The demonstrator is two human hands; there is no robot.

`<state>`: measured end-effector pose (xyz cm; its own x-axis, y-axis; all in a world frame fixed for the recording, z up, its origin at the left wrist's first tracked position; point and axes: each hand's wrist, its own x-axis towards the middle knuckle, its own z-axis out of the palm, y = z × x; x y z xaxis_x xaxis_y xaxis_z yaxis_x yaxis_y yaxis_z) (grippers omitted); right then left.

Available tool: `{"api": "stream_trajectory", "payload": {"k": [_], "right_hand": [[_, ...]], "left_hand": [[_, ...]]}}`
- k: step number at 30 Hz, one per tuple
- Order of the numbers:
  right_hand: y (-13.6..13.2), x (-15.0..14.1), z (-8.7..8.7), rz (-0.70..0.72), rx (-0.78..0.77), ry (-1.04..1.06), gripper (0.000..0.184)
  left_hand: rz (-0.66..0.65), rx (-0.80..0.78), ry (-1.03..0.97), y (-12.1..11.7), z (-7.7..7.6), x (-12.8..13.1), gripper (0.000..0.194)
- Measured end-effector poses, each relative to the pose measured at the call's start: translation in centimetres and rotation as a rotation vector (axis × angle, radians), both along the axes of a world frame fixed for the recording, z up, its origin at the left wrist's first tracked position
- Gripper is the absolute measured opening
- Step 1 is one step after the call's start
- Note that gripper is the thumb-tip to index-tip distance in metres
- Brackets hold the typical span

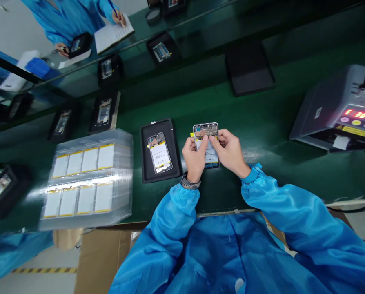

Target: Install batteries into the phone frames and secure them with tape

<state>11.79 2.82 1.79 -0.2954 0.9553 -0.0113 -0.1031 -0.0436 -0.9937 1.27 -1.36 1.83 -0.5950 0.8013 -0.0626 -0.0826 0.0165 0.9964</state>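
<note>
Both my hands hold an open phone frame (205, 131) with a white battery in it, just above the green bench top. My left hand (194, 157) grips its left edge, thumb pressed on the battery. On the other edge, my right hand (230, 152) closes its fingers, thumb meeting the left one near the middle. A second phone frame with battery (159, 152) lies in a black tray (145, 163) just left of my hands.
A clear stack of trays with white batteries (87, 179) stands at the left. A grey machine with a red display (338, 110) sits at the right. Several black trays with phones ride the belt (104, 110) behind. A person in blue (72, 18) writes across the line.
</note>
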Motion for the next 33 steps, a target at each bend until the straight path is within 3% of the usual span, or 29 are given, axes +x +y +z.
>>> {"api": "stream_trajectory", "payload": {"k": [18, 33], "right_hand": [[0.1, 0.0, 0.2, 0.008, -0.049, 0.008, 0.042], [0.2, 0.3, -0.4, -0.095, 0.149, -0.159, 0.027]], "left_hand": [[-0.013, 0.008, -0.011, 0.1, 0.3, -0.3, 0.033], [-0.023, -0.008, 0.040, 0.0, 0.3, 0.2, 0.031]]}}
